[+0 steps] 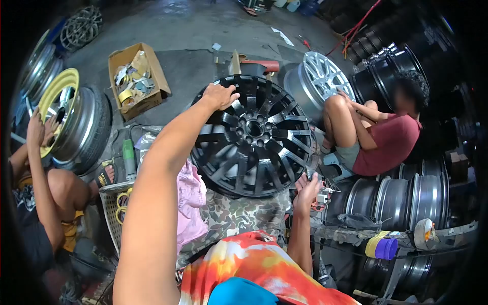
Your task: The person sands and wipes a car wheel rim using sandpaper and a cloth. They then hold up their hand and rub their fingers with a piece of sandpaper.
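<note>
"What's before you on the feed?"

"I have a wheel (248,140) straight ahead, my left hand (219,96) on its far rim, my right hand (306,192) at its near right edge."

"And leftward?"

"A box (145,106) stands beyond, with scraps (140,68) in it. Nearer me, a basket (110,209) holds tape rolls (121,207). At far left, a co-worker (36,223) sits beside a tyre (100,122)."

"To your right?"

"A second wheel (306,84) lies just beyond mine; a seated person (385,143) is beside it. Nearer me, a row of rims (392,203) lies behind a rail (352,235)."

Workshop, with rows of wheel rims (395,201)
</note>
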The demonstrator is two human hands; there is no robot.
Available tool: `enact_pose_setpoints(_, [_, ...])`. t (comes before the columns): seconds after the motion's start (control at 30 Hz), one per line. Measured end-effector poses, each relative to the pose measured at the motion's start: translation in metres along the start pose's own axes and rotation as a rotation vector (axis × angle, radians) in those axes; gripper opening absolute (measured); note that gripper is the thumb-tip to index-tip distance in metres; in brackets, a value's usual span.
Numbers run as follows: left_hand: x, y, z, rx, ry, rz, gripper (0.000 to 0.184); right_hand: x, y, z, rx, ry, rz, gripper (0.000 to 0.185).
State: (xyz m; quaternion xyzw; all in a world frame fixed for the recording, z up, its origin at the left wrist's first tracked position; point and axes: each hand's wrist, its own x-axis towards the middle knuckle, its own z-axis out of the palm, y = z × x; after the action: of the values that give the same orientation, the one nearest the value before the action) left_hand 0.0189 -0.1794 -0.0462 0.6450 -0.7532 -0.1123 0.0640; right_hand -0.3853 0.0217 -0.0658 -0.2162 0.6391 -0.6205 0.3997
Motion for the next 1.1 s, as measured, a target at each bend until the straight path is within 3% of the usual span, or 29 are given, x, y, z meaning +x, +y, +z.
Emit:
enact_pose_setpoints(0.1, [-0.029, -0.005, -0.019, 0.086, -0.016, 0.013, 0.054, 0.038, 0.013, 0.015, -0.139, 0.01, -0.161, 0.052])
enact_pose_setpoints(0.17, [-0.051, -0.02, -0.018, 0.102, -0.013, -0.048, 0.055, 0.092, 0.046, 0.015, -0.416, 0.021, -0.371, 0.052])
enact_pose_setpoints(0.23, [-0.068, -0.029, -0.019, 0.063, 0.026, -0.057, 0.055, 0.054, -0.004, 0.06, -0.44, -0.033, -0.24, 0.059])
enact_pose_setpoints(0.3, [-0.079, -0.027, -0.013, 0.107, 0.036, -0.08, 0.053, 0.101, 0.023, 0.069, -0.649, 0.087, -0.479, 0.059])
enact_pose_setpoints(0.37, [-0.093, -0.025, -0.011, 0.107, 0.092, -0.075, 0.052, 0.087, 0.002, 0.088, -0.695, 0.075, -0.566, 0.055])
enact_pose_setpoints(0.43, [-0.098, -0.022, -0.021, 0.025, 0.052, -0.108, 0.05, 0.089, -0.005, 0.079, -0.662, -0.061, -0.514, 0.052])
enact_pose_setpoints(0.5, [-0.093, -0.027, -0.026, 0.008, 0.011, -0.121, 0.049, 0.088, 0.004, 0.067, -0.206, -0.187, -0.23, 0.049])
enact_pose_setpoints(0.57, [-0.082, -0.045, -0.026, -0.083, -0.032, -0.056, 0.048, 0.08, 0.021, 0.059, -0.011, -0.091, -0.194, 0.044])
enact_pose_setpoints(0.6, [-0.079, -0.054, -0.022, -0.119, -0.02, -0.031, 0.048, 0.083, 0.04, 0.039, -0.032, -0.215, -0.226, 0.064])
enact_pose_setpoints(0.63, [-0.078, -0.058, -0.019, -0.155, -0.008, -0.01, 0.047, 0.051, 0.038, 0.036, -0.136, -0.131, -0.13, 0.073])
enact_pose_setpoints(0.7, [-0.078, -0.05, -0.018, -0.135, -0.054, -0.047, 0.045, 0.001, 0.05, 0.04, -0.045, -0.051, -0.109, 0.081])
enact_pose_setpoints(0.77, [-0.081, -0.041, -0.007, -0.118, -0.004, -0.167, 0.047, -0.03, 0.062, 0.057, 0.085, 0.008, -0.199, 0.091])
enact_pose_setpoints(0.8, [-0.085, -0.033, -0.003, -0.091, 0.067, -0.181, 0.046, -0.042, 0.053, 0.07, -0.027, 0.152, -0.063, 0.098])
enact_pose_setpoints(0.9, [-0.086, -0.025, 0.005, -0.04, 0.169, -0.223, 0.043, -0.052, 0.031, 0.086, -0.049, 0.125, -0.016, 0.097])
enact_pose_setpoints(1.03, [-0.093, -0.016, 0.012, -0.08, 0.128, -0.299, 0.044, 0.005, 0.051, 0.073, 0.032, -0.014, -0.109, 0.094])
enact_pose_setpoints(1.1, [-0.102, 0.003, 0.008, -0.124, 0.068, -0.384, 0.045, 0.039, 0.018, 0.087, -0.074, -0.046, -0.095, 0.084])
